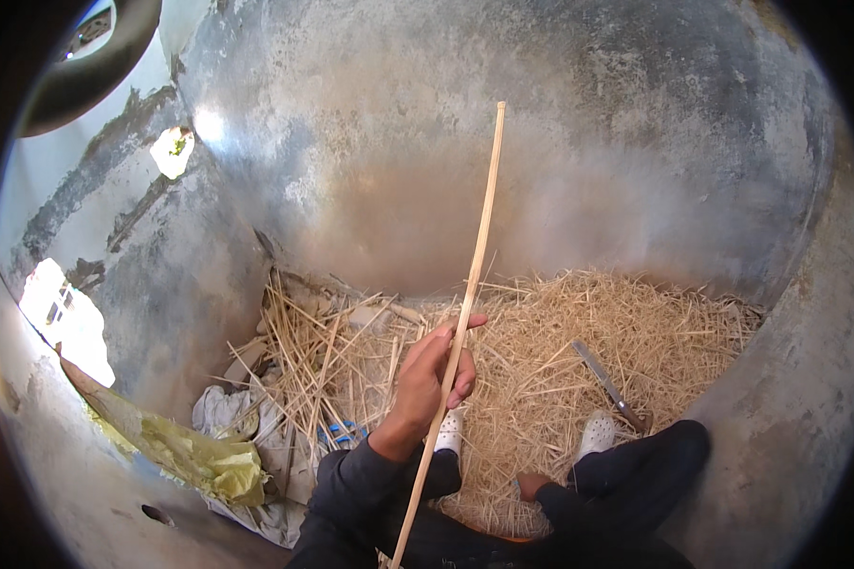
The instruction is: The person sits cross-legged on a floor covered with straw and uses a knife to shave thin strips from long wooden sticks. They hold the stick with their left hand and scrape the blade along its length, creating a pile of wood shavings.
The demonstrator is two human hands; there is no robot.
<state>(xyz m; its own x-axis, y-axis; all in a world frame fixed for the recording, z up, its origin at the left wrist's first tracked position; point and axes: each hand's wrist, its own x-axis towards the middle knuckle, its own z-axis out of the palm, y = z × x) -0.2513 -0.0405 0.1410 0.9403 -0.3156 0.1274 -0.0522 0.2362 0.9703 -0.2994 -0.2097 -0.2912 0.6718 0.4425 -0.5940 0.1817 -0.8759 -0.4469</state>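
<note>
A long, pale bamboo strip [482, 228] runs upward from the lower edge, tilted slightly to the right. My left hand [425, 384] is closed round it between thumb and fingers, with the index finger stretched out to the right. Low in the view, my right hand [533, 486] is beside the shavings between my legs. Its fingers look curled, and a small bluish-grey edge shows at them; the thing itself is hidden. Right of my hands, a long-bladed knife [600, 372] with a wooden handle lies on the heap of bamboo shavings [531, 417], near my white clog [597, 433].
Several cut bamboo strips [327, 351] lie in a loose pile at the left. Yellow plastic sheeting [213, 465] and a whitish cloth [228, 410] are at the lower left. A grey plastered wall [399, 190] rises behind. The left wall has bright holes [172, 152].
</note>
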